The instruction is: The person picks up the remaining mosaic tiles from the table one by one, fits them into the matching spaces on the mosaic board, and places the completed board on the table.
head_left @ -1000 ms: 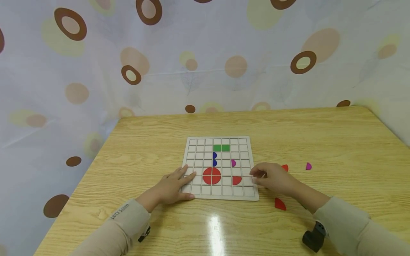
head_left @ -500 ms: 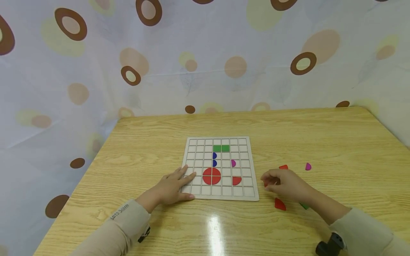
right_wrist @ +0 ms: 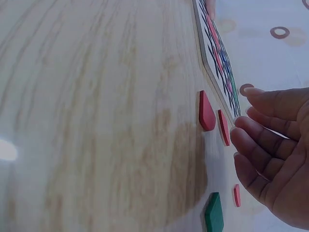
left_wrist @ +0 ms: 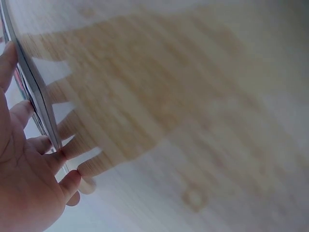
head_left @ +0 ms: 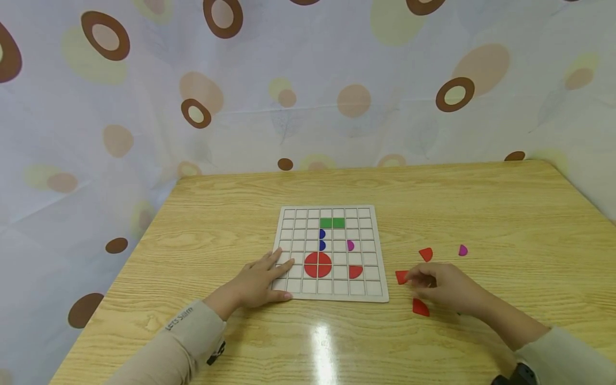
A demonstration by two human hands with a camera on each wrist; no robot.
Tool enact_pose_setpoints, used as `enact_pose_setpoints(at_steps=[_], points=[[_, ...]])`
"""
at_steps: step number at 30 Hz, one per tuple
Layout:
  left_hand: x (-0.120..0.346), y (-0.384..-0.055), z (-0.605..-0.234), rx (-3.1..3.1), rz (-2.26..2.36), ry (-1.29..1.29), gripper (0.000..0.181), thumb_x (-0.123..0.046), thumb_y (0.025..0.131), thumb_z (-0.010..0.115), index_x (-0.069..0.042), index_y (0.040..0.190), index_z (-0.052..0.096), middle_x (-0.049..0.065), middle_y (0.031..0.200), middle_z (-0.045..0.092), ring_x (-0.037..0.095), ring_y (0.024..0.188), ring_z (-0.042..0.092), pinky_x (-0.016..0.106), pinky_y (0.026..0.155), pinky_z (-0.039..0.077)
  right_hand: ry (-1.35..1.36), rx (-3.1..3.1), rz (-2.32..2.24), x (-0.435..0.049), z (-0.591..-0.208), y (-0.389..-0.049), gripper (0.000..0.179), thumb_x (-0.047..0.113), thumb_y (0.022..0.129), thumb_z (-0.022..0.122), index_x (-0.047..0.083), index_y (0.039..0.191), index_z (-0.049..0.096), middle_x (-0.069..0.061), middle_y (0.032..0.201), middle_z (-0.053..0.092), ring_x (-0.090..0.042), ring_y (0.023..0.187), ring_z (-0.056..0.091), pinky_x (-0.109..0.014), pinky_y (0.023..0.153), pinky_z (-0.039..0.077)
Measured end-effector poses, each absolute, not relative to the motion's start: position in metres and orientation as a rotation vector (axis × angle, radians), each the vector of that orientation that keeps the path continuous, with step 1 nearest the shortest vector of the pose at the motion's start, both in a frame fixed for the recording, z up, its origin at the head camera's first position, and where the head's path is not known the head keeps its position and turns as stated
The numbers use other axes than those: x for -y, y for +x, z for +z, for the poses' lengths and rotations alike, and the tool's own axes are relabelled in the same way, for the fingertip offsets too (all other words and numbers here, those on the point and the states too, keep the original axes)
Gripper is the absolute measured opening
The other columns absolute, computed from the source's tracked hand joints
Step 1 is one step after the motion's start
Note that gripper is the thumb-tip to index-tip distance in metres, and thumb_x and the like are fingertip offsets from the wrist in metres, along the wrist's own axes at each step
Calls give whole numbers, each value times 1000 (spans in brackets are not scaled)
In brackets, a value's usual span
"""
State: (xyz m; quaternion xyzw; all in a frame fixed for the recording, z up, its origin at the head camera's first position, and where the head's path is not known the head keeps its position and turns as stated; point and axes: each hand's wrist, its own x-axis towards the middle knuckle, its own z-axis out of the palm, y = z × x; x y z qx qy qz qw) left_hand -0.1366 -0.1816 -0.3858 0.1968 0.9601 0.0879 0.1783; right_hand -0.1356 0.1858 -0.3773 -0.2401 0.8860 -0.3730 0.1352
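A white grid board (head_left: 298, 233) lies on the table. Set in its cells are a red disc of quarter pieces (head_left: 318, 264), another red quarter (head_left: 355, 272), green squares (head_left: 332, 222), blue half-discs (head_left: 322, 239) and a purple half-disc (head_left: 351, 245). My left hand (head_left: 257, 280) rests spread on the board's near left corner; the left wrist view shows its fingers (left_wrist: 19, 113) along the edge. Right of the board, my right hand (head_left: 445, 286) hovers with loosely bent fingers, nothing visible between them. Its fingertips overlap a red quarter (head_left: 401, 276) in the head view.
More loose red quarters lie beyond the right hand (head_left: 426, 254) and on its near side (head_left: 421, 307). A purple piece (head_left: 463, 250) sits farther right. The right wrist view shows a green piece (right_wrist: 215, 213) on the wooden table (right_wrist: 96, 121). A patterned cloth (head_left: 308, 128) hangs behind.
My right hand has drawn back rightward from the board's right edge, uncovering a red quarter beside the board and another beyond. My left hand and the board have stayed put.
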Motion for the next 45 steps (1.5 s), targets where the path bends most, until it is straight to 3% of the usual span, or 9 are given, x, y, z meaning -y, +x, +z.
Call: enact_pose_setpoints(at_steps=[25,45], points=[[183,-137,-387,-2724,225,570,70,-57,78,46,-26,137,24,7,144,8,27,129,8,48,97,17,-717,-2450,-1060,-196,-386,-132,28,17,73,69,2,94,60,0,84,56,-9,73,50,-23,63,45],[182,-137,-386,-2717,247,565,70,-56,78,47,-25,137,25,8,144,8,28,129,7,49,97,17,-790,-2564,-926,-188,-387,-129,21,11,67,72,10,81,56,5,73,47,-9,67,42,-23,58,40]])
